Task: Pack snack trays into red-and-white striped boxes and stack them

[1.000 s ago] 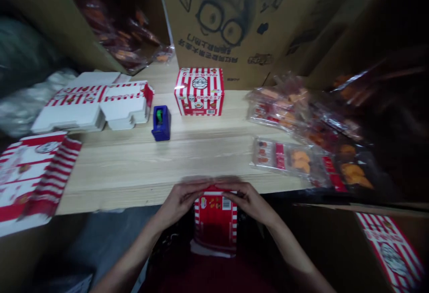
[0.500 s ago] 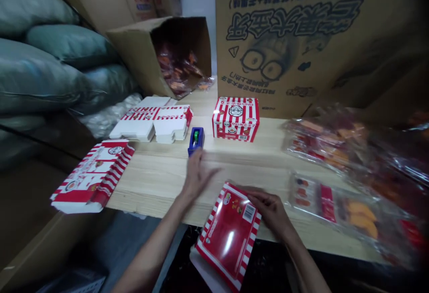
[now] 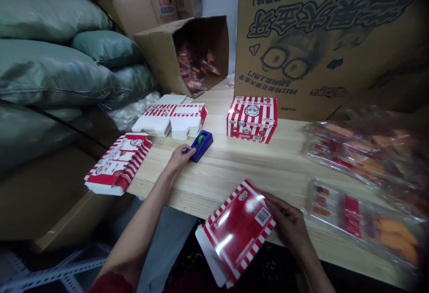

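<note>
At the front end of a blue tape dispenser (image 3: pixel 202 145) with a green-cored roll, my left hand (image 3: pixel 181 155) has its thumb and fingers closed. Whether they also pinch the tape's end is too small to tell. My right hand (image 3: pixel 290 219) grips the right edge of a red-and-white striped carton (image 3: pixel 239 228), tilted over the table's front edge. The carton's barcode panel faces up, and a white flap stands out at its lower end. Some of the right fingers are hidden behind the carton.
A made-up striped box (image 3: pixel 252 118) stands at the back. Flat cartons (image 3: pixel 152 125) are stacked left of the dispenser, with another striped stack (image 3: pixel 119 161) nearer. Clear snack packs (image 3: pixel 365 226) lie right. Behind are an open cardboard box (image 3: pixel 157 56) and a large carton (image 3: pixel 321 60).
My left hand has closed at the dispenser, whose front end now points more to the left. My right hand still holds the striped carton, now tilted more. The view has shifted left.
</note>
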`<state>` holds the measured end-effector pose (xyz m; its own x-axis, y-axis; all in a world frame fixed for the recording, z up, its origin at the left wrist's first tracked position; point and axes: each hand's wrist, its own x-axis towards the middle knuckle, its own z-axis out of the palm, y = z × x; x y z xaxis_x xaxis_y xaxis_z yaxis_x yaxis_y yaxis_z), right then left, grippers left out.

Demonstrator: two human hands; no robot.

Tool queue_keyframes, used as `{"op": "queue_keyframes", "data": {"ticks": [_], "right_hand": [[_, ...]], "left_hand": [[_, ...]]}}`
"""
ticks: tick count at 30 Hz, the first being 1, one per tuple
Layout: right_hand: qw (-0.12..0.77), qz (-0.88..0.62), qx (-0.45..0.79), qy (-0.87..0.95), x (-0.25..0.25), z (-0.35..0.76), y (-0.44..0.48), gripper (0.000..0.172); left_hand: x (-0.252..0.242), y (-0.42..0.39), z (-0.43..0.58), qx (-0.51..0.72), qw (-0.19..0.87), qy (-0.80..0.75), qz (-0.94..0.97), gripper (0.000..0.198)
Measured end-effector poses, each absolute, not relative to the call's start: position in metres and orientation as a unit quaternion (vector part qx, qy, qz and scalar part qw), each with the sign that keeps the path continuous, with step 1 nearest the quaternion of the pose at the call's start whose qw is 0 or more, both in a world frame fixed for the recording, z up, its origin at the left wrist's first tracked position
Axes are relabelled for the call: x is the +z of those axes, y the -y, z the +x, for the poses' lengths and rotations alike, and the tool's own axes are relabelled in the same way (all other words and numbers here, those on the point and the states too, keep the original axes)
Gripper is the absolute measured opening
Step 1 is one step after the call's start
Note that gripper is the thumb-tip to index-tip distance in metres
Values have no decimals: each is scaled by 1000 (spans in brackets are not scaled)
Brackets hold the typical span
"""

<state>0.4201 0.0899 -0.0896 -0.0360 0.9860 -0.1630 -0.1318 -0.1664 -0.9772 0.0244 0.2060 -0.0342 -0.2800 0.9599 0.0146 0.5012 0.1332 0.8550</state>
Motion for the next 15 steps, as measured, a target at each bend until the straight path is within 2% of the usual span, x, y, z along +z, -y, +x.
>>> {"op": "queue_keyframes", "data": {"ticks": [3,8,15], "right_hand": [[497,-486,580,424,-86,409,-94,35],[495,-482,588,419,-84,401,-99,35],[475,-493,614,392,-88,398,-90,43]], "left_hand": [[-22,-212,21,399,363,-691,482,37],[-17,-219,31,419,422,-683,424,41],[-19,-222,39,493,456,-647,361,29]]}}
